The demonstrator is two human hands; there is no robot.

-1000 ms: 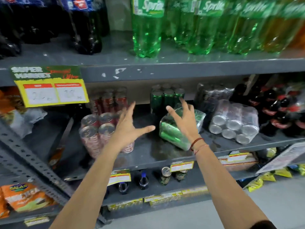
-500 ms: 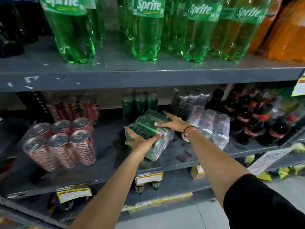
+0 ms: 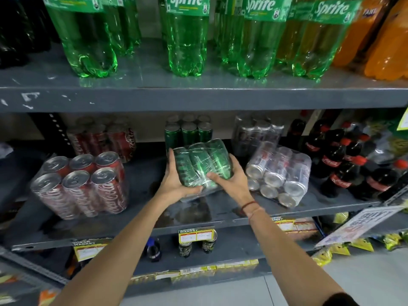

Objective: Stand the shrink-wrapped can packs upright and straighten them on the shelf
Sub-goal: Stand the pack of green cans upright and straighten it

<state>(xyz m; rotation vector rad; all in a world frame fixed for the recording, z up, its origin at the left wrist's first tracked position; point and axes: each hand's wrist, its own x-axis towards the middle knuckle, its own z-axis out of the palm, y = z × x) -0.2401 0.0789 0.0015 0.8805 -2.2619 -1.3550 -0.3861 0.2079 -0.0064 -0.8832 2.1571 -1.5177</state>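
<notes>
A shrink-wrapped green can pack (image 3: pixel 199 164) is tilted in mid-air just above the middle shelf (image 3: pixel 220 219). My left hand (image 3: pixel 176 184) grips its left and lower side; my right hand (image 3: pixel 229 180) grips its right and lower side. To the left a red cola can pack (image 3: pixel 81 184) lies tipped back with its can tops facing me. To the right a silver can pack (image 3: pixel 280 175) lies on its side. Upright packs stand behind: red (image 3: pixel 103 138), green (image 3: pixel 188 131), and dark silver (image 3: pixel 256 133).
Large green Sprite bottles (image 3: pixel 187 38) and orange bottles (image 3: pixel 384 40) fill the shelf above. Small cola bottles (image 3: pixel 344 164) crowd the right end of the middle shelf. Price tags (image 3: pixel 195 234) hang on the shelf edge, with cans and snack bags below.
Both hands went from open above the shelf to gripping the green can pack, then lifted and turned it. The camera has moved closer and to the right.
</notes>
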